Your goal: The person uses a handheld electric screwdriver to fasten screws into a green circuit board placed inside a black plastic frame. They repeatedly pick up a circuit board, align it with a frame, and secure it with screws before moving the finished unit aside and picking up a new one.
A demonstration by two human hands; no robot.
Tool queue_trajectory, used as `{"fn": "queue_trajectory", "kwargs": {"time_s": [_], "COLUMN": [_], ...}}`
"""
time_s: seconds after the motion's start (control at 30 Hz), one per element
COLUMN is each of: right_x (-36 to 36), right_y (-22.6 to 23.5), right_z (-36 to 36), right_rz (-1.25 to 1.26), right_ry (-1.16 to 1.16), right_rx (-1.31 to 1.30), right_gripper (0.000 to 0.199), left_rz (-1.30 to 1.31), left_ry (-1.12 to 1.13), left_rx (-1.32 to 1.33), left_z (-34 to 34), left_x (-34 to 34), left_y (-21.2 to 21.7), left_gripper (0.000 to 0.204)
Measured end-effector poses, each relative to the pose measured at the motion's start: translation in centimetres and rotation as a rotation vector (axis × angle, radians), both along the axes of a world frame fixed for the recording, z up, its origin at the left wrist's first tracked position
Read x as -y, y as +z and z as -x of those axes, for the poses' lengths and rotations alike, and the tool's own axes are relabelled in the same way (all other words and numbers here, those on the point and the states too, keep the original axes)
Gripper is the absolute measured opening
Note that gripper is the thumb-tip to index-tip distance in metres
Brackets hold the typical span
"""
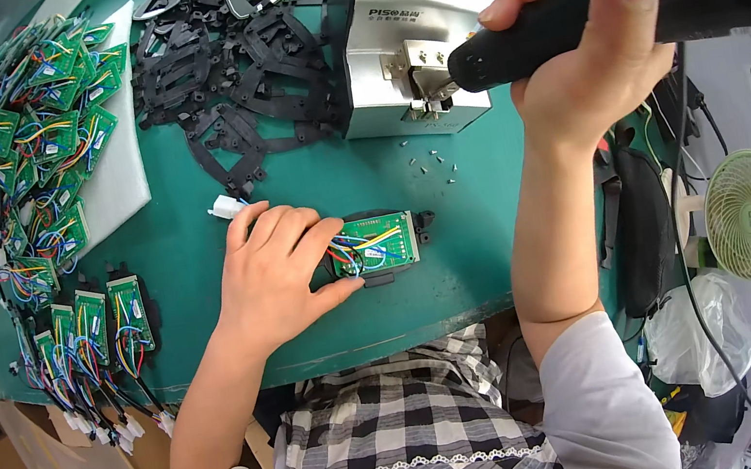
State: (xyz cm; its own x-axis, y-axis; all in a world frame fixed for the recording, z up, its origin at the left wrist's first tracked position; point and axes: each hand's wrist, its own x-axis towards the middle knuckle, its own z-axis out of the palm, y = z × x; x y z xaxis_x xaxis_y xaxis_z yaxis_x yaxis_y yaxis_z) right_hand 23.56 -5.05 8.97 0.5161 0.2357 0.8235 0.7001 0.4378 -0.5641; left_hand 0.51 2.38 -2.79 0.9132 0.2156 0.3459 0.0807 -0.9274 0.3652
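My right hand (587, 93) is wrapped round a black electric screwdriver (526, 39). The screwdriver's front end points left, at the metal outlet (426, 55) of a white screw feeder (385, 105); whether its bit touches a screw there is hidden. On the green table, my left hand (269, 276) grips the left end of a green circuit board (386, 238) between thumb and fingers. Coloured wires run across the board and under that hand. Black plastic shows along the board's edges, beneath it. A white connector (225, 207) lies just beyond my left fingers.
Several wired boards (46, 139) are heaped at the far left on white foam (124, 166), with more boards (128, 318) in a row nearer me. Black plastic frames (260, 66) pile up left of the feeder. Loose screws (424, 168) lie before it. A green fan (748, 215) stands at right.
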Motion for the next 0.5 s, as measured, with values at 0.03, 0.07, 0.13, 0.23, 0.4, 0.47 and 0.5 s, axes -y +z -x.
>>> {"fn": "queue_trajectory", "kwargs": {"time_s": [0.03,0.07,0.13,0.23,0.4,0.47,0.5], "right_x": [-0.2,-0.4,-0.7,-1.1,1.9,3.0,3.4], "right_y": [-0.2,-0.4,-0.9,-1.1,-2.2,-3.8,-4.2], "right_z": [0.1,0.1,0.4,0.9,3.3,4.1,4.5], "right_rz": [-0.045,-0.036,-0.016,0.020,0.217,0.130,0.114], "right_ry": [0.089,0.075,0.044,0.015,0.187,0.202,0.217], "right_rx": [0.003,-0.006,-0.026,-0.010,-0.297,-0.298,-0.315], "right_gripper": [0.053,0.051,0.048,0.046,0.062,0.049,0.047], "left_rz": [0.009,0.019,0.030,0.035,0.057,0.059,0.068], "left_ry": [0.001,0.001,0.005,0.025,0.081,0.083,0.085], "left_rx": [0.009,0.018,0.029,0.040,0.061,0.053,0.047], "left_z": [0.0,-0.1,-0.2,-0.5,-0.5,-0.5,-0.5], "left_x": [0.0,0.0,0.0,0.0,0.1,0.1,0.1], "left_y": [-0.1,-0.3,-0.5,-0.7,-0.8,-0.8,-0.9], "left_gripper": [0.058,0.056,0.054,0.052,0.051,0.051,0.051]}}
